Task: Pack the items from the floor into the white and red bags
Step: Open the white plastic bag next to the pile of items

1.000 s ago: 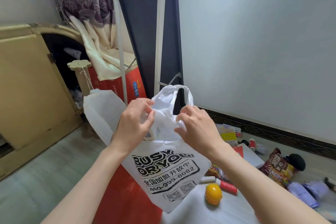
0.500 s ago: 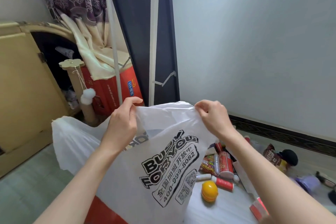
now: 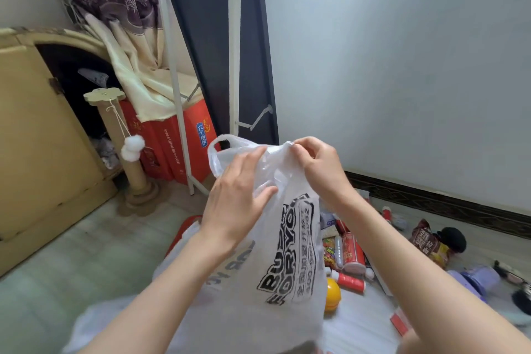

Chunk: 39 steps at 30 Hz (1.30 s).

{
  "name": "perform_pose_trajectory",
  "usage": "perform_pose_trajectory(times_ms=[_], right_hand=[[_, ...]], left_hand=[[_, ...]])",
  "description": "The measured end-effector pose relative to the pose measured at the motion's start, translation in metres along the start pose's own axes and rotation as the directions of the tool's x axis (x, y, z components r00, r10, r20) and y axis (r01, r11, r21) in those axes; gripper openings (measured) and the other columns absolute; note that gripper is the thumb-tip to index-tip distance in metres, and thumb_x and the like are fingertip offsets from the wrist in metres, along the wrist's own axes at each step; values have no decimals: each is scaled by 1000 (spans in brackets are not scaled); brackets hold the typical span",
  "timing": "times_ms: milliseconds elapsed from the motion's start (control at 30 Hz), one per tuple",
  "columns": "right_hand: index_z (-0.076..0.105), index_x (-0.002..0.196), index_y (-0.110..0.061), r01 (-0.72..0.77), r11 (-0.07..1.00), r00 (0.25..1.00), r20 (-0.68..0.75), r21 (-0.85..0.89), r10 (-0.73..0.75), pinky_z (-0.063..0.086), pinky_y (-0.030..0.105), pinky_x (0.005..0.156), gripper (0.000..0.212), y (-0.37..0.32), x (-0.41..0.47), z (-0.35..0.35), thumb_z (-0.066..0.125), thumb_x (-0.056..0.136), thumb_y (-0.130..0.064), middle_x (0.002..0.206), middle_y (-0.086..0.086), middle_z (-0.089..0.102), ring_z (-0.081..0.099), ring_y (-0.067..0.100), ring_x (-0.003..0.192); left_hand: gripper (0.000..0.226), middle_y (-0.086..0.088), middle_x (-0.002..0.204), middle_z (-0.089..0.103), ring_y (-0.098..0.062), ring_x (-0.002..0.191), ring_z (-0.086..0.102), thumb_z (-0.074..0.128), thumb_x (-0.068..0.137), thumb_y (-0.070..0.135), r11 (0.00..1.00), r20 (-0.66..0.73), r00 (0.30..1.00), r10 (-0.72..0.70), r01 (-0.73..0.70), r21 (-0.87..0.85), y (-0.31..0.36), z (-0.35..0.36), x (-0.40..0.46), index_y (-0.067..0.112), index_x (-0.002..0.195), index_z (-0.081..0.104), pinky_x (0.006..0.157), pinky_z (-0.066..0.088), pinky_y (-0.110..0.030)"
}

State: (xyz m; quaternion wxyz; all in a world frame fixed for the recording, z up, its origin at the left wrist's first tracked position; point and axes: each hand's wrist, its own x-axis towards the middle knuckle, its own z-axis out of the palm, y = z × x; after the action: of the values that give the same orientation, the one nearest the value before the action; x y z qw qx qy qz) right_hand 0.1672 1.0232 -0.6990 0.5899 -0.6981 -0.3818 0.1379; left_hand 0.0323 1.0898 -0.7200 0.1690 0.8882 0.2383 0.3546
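Observation:
I hold a white plastic bag point(image 3: 275, 273) with black print up in front of me. My right hand point(image 3: 319, 167) pinches its top edge. My left hand point(image 3: 238, 195) rests on the bag's upper side with fingers fairly straight, thumb against the plastic. A red bag point(image 3: 184, 230) peeks out on the floor behind the white one. Floor items lie to the right: a yellow ball point(image 3: 332, 294), a red can point(image 3: 352, 251), a red tube point(image 3: 351, 282), a brown snack packet point(image 3: 429, 244), a colourful snack packet point(image 3: 330, 253), a purple object point(image 3: 477, 282).
A cardboard cat post point(image 3: 135, 169) with a pompom stands at the left by a tan cabinet point(image 3: 37, 138). A red box point(image 3: 169, 146) and white rack legs point(image 3: 184, 129) stand behind the bag. The wall point(image 3: 402, 66) and dark skirting point(image 3: 436, 204) bound the right.
The hands have come together and the bag's mouth, stretched wide before, is now gathered narrow. My left hand has slid down from the rim onto the bag's side.

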Motion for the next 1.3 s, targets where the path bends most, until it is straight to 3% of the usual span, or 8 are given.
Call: perform_pose_trajectory(times_ms=[200, 333, 467, 700, 833, 1067, 1133, 1300], right_hand=[[58, 95, -13, 93, 995, 993, -75, -35, -96, 45, 18, 75, 8, 3, -4, 0, 58, 89, -19, 87, -6, 60, 56, 6, 81], [34, 137, -13, 183, 902, 983, 48, -392, -179, 31, 29, 107, 79, 11, -16, 5, 65, 75, -52, 136, 2, 41, 37, 15, 126], [34, 135, -12, 132, 781, 974, -68, -611, -218, 39, 43, 96, 72, 13, -20, 17, 66, 77, -43, 136, 7, 36, 35, 26, 122], [64, 88, -5, -78, 965, 969, -247, -251, 14, 41, 31, 73, 17, 17, 1, -4, 48, 87, -6, 89, 13, 68, 60, 26, 84], [67, 88, -2, -457, 843, 886, 61, 285, 460, 52, 29, 61, 21, 25, 11, -29, 47, 87, 3, 71, 9, 68, 63, 19, 64], [61, 90, 4, -485, 840, 872, 207, 241, 444, 46, 36, 66, 19, 25, 11, -36, 47, 82, -6, 86, 20, 54, 53, 30, 73], [55, 80, -6, -423, 880, 902, 197, 216, 385, 41, 28, 54, 20, 22, 11, -31, 38, 92, -6, 74, 13, 51, 48, 23, 60], [54, 86, -2, -315, 924, 928, 272, 216, 253, 40, 28, 56, 18, 12, 8, -16, 39, 90, -13, 78, 13, 52, 50, 22, 66]], left_hand=[[18, 0, 93, 71, -19, 86, 64, 60, 86, 8, 986, -101, 988, -118, 104, -133, -4, -2, 11, 15, 100, 69, 76, 46, -28], [12, -1, 77, 63, -19, 71, 55, 58, 89, 18, 962, -206, 946, -251, 219, -163, -7, -11, 14, 14, 100, 63, 58, 31, -24], [10, 1, 64, 60, -24, 66, 59, 62, 87, 19, 962, -229, 943, -243, 204, -181, -7, -15, 13, 15, 96, 60, 63, 38, -28], [14, -6, 93, 71, -26, 89, 64, 55, 91, 21, 970, -197, 951, -237, 221, -102, -24, -24, 10, 18, 100, 66, 77, 50, -37], [17, -9, 103, 70, -33, 100, 59, 52, 92, 20, 952, -171, 938, -300, 306, 8, -48, -34, 7, 19, 99, 67, 82, 48, -42], [17, -10, 109, 63, -34, 101, 54, 47, 93, 20, 821, -195, 817, -542, 564, 83, -81, -44, 6, 17, 98, 63, 77, 39, -35], [18, -9, 112, 59, -32, 103, 53, 47, 91, 20, 869, -232, 861, -453, 484, 100, -76, -42, 6, 17, 103, 60, 81, 41, -38], [46, -3, 120, 55, -17, 114, 48, 57, 80, 44, 961, -56, 964, 260, -253, 111, -34, -23, 5, 20, 120, 52, 97, 35, -37]])
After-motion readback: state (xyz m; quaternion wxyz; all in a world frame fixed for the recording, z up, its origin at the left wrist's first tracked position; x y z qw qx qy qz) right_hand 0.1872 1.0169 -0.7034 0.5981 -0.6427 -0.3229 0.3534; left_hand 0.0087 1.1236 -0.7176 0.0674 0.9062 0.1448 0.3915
